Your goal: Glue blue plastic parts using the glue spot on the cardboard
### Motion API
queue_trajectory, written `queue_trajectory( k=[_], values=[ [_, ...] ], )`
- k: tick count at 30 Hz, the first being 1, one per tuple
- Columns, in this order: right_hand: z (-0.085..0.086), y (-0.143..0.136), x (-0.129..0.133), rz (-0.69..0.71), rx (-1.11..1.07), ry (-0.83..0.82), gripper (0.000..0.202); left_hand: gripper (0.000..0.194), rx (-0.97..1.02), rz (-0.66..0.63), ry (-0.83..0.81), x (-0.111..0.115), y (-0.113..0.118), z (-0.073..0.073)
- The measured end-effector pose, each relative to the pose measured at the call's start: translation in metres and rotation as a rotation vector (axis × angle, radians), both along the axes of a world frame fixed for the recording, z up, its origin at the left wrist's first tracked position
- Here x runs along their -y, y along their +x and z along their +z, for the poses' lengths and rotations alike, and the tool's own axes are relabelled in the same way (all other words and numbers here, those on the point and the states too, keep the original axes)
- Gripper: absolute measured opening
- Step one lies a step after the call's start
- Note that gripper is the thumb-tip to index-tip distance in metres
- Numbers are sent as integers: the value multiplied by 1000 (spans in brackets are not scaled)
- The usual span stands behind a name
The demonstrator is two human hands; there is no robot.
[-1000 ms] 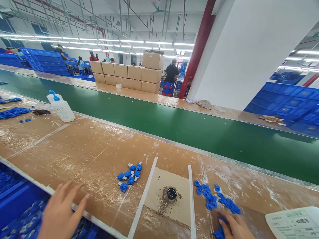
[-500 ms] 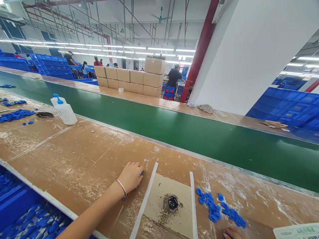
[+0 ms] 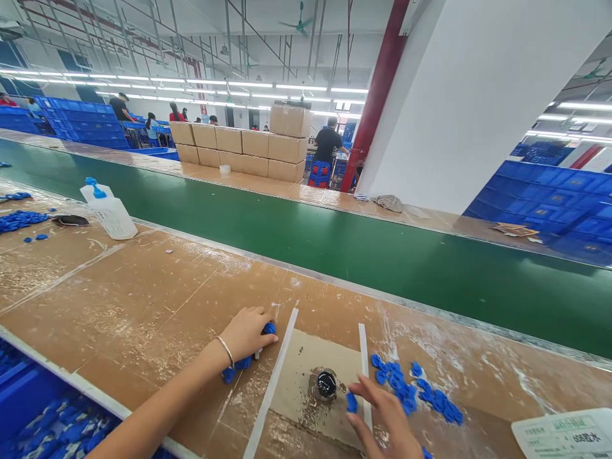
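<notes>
My left hand (image 3: 248, 335), with a bracelet at the wrist, rests on the worktop with its fingers closed round a blue piece (image 3: 269, 328). More blue pieces (image 3: 230, 373) lie under its palm. Between thumb and fingers of my right hand (image 3: 382, 417) is a blue disc (image 3: 352, 402), just right of a small cup of dark liquid (image 3: 327, 384). That cup stands on a stained cardboard square (image 3: 299, 363) taped down at both sides. Several blue discs (image 3: 401, 387) lie in a loose group right of the cardboard.
A green conveyor belt (image 3: 287, 223) runs behind the worktop (image 3: 143, 306). At the left stands a white bottle (image 3: 115, 217); a blue crate (image 3: 43, 401) of pieces is below. A labelled container (image 3: 564, 433) sits at right. Cartons (image 3: 239, 153) and people are beyond.
My right hand has come in from the bottom edge to beside the cup, with a blue disc in its fingers. My left hand has lifted slightly, showing blue pieces beneath. The view has shifted a little.
</notes>
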State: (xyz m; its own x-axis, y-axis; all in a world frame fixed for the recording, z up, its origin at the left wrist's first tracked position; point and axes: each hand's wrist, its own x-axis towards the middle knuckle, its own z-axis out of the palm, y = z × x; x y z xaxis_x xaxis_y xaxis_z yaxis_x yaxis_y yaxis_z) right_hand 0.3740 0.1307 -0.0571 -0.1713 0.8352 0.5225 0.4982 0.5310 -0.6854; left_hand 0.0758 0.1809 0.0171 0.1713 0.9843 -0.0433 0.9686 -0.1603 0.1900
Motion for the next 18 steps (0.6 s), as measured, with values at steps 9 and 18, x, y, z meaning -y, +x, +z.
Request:
queue_trajectory(
  k=[9, 18],
  values=[
    [4, -58, 1, -134, 25, -76, 46, 32, 68, -162, -28, -3, -9, 0],
    [9, -67, 0, -248, 129, -20, 54, 22, 57, -241, -27, -9, -4, -6]
  ],
)
